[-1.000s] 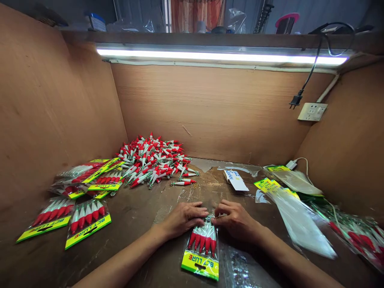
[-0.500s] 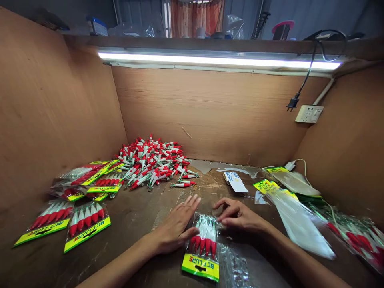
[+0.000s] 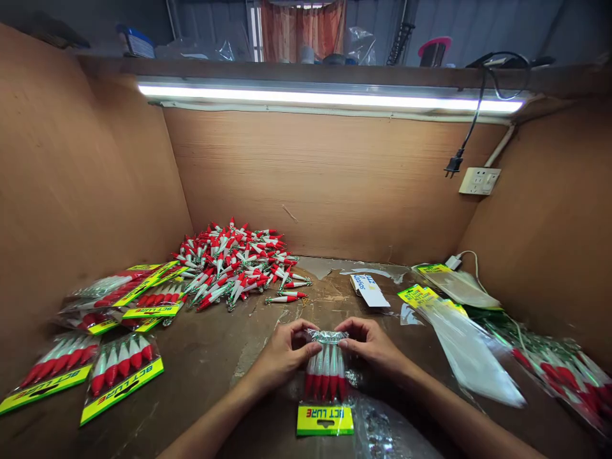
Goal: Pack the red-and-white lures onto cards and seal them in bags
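A clear bag of red-and-white fishing lures (image 3: 326,376) lies in front of me, its yellow and green header nearest my body. My left hand (image 3: 289,354) pinches the bag's far left corner between thumb and fingers. At the far right corner, my right hand (image 3: 373,347) grips it the same way. Between the two hands the lures' hook ends show under folded, shiny plastic. The red tips point toward me. Beside the header, some crumpled clear plastic (image 3: 377,427) lies on the table.
A heap of loose lures (image 3: 234,261) is at the back left. Packed lure bags (image 3: 122,373) lie at the left. Flat clear bags (image 3: 473,350) and more packed lures (image 3: 564,376) are at the right. A white card (image 3: 370,292) lies toward the back; a plug (image 3: 453,164) hangs above.
Both hands have come in to the bag's far end and taken hold of its corners. The bag has straightened, and its far edge is now folded. The view has shifted slightly.
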Demonstrator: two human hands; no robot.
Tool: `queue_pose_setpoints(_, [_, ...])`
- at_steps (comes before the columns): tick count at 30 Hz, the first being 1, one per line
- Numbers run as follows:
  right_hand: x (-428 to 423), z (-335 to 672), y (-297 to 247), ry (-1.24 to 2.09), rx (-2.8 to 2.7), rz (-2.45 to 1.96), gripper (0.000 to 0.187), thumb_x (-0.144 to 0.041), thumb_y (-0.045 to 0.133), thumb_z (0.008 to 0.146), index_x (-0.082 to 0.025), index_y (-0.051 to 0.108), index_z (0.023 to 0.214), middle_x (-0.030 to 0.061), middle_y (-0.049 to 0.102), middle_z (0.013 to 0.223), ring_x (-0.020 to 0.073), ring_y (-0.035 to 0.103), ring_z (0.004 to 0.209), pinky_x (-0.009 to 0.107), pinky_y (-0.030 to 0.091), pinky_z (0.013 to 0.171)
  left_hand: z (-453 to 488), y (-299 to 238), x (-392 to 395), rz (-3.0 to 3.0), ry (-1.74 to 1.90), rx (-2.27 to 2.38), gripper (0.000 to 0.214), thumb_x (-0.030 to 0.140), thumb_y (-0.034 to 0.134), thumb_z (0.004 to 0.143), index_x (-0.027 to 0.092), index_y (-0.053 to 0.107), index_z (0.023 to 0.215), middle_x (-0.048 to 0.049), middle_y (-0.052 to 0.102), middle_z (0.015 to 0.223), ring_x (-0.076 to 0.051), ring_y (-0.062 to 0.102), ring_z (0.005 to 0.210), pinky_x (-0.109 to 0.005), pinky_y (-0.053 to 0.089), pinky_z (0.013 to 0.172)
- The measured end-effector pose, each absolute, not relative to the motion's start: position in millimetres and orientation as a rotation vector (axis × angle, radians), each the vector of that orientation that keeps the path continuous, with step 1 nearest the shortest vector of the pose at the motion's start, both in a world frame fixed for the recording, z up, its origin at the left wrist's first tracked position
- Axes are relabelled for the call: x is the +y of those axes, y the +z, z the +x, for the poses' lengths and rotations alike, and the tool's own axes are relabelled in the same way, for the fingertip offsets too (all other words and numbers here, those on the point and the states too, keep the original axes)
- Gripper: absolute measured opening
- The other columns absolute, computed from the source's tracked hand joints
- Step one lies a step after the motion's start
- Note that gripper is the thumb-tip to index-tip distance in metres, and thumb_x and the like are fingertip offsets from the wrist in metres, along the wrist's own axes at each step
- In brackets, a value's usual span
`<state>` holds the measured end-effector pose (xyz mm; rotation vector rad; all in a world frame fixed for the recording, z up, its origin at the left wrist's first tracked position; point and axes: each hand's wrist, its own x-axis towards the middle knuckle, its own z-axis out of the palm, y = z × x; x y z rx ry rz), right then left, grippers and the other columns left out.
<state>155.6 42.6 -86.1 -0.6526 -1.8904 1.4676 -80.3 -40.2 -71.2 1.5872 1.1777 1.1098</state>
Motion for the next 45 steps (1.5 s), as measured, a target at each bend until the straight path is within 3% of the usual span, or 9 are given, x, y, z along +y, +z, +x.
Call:
queue_pose_setpoints(14, [30,148,-75,1.459,-1.795,-0.661,0.037,-0.044,0.080,0.076,-0.016,0.070,0.098,0.0036,0.070,0.087,0.0169,0.062,0.078,0.028,0.047,0.071,-75,-75,-41,1.246,1.327,1.174,0.048,0.056,0.073,0.080,0.010,0.079,0.092,-0.0010,0.064,0.062,-0.011,0.049,0.054,-0.021,0.037,0.052])
queue_pose_setpoints(22, [30,144,-82,1.550,-1.566,-0.719,0.042,-0.047,0.084,0.068,-0.017,0.070,0.093,0.0018,0.067,0.079,0.0139,0.057,0.066,0.025,0.045,0.059,-74,-84,-42,1.124,1.188,1.075,0.071,0.059,0.077,0.075,0.018,0.063,0.131,-0.0079,0.075,0.094,-0.019,0.069,0.072,-0.028,0.053,0.066])
queue_pose_setpoints(25, [32,147,-89,1.642,-1.449,-0.742,0.044,-0.049,0.081,0.073,-0.016,0.072,0.101,0.0036,0.067,0.080,0.0139,0.057,0.064,0.025,0.044,0.057,-71,-80,-48,1.284,1.059,1.027,0.064,0.052,0.080,0.073,0.013,0.068,0.122,-0.0108,0.075,0.095,-0.024,0.071,0.078,-0.030,0.054,0.069])
queue_pose_setpoints(29, [38,155,-95,1.791,-1.300,-0.737,0.051,-0.053,0.069,0.084,-0.027,0.065,0.127,0.0093,0.068,0.112,0.0162,0.063,0.070,0.028,0.048,0.057,-102,-49,-54,1.593,1.161,1.399,0.039,0.046,0.069,0.084,0.012,0.076,0.102,-0.0094,0.076,0.094,-0.025,0.070,0.082,-0.028,0.052,0.069])
queue_pose_setpoints(34, [48,159,-109,1.770,-1.351,-0.729,0.063,-0.054,0.070,0.082,-0.033,0.054,0.139,0.0123,0.063,0.124,0.0160,0.061,0.065,0.029,0.047,0.052,-227,34,-79,1.724,1.227,2.713,0.037,0.031,0.048,0.099,0.024,0.063,0.132,-0.0108,0.075,0.108,-0.027,0.069,0.092,-0.031,0.048,0.077])
queue_pose_setpoints(36, [49,155,-111,1.701,-1.438,-0.732,0.065,-0.055,0.068,0.083,-0.031,0.052,0.141,0.0119,0.064,0.122,0.0154,0.060,0.064,0.028,0.046,0.051,-281,65,-90,1.542,0.827,3.246,0.040,0.029,0.041,0.101,0.021,0.058,0.137,-0.0146,0.074,0.112,-0.028,0.070,0.094,-0.031,0.048,0.078])
queue_pose_setpoints(39, [54,152,-106,1.476,-1.621,-0.772,0.063,-0.055,0.063,0.087,-0.027,0.050,0.141,0.0114,0.065,0.117,0.0175,0.062,0.069,0.030,0.049,0.055,-338,86,-97,1.554,0.707,3.253,0.039,0.025,0.040,0.100,0.012,0.058,0.133,-0.0130,0.075,0.103,-0.029,0.071,0.091,-0.035,0.050,0.079])
queue_pose_setpoints(42, [68,159,-94,0.984,-1.895,-0.843,0.047,-0.045,0.056,0.092,-0.022,0.057,0.133,0.0110,0.068,0.111,0.0236,0.065,0.086,0.039,0.054,0.076,-366,74,-89,1.691,0.692,3.120,0.032,0.032,0.050,0.095,0.007,0.071,0.098,-0.0087,0.077,0.083,-0.028,0.073,0.085,-0.032,0.052,0.078])
queue_pose_setpoints(45, [88,178,-89,0.328,-2.111,-0.986,0.046,-0.029,0.060,0.086,-0.021,0.060,0.132,0.0133,0.063,0.124,0.0305,0.057,0.115,0.049,0.044,0.101,-371,45,-70,1.830,0.857,3.090,0.040,0.039,0.044,0.095,0.010,0.070,0.091,-0.0129,0.077,0.096,-0.032,0.070,0.103,-0.039,0.051,0.093])
